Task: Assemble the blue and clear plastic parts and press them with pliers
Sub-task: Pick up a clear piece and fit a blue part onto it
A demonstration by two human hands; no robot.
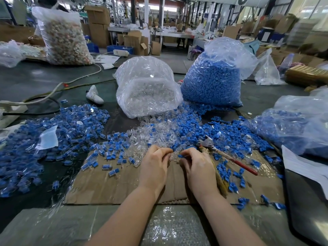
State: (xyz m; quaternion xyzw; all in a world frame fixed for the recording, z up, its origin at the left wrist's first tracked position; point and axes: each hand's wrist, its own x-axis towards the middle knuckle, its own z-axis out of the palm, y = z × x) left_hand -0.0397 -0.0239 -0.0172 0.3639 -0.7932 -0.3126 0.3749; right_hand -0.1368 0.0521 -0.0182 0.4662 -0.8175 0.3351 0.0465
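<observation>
The person's left hand point(154, 166) and right hand point(197, 167) meet over a flat sheet of brown corrugated cardboard point(124, 189). The left hand's curled fingers pinch a small clear plastic part point(173, 155), a see-through, roughly tubular piece. The right hand's curled fingers pinch a small blue plastic part point(181, 156), of which only a sliver shows past the fingertips. The two pieces sit just beside each other between the hands; whether they touch or are already fitted together cannot be told.

Pliers with a metal head and red handles point(229, 156) lie on the cardboard just right of the right hand, one handle partly hidden behind a frayed tan cloth point(221, 180) by that wrist.

Beyond the hands spreads a loose heap of clear pieces point(142, 135) mixed with blue pieces point(204, 128). To the left lies a wide pile of joined blue-and-clear pieces point(53, 132). Behind stand a transparent bag of clear pieces point(147, 89) and a transparent bag of blue pieces point(213, 80). Another plastic bag of blue pieces point(298, 125) is cut off at the right edge. The individual shapes in the heaps are too small and blurred to make out.
</observation>
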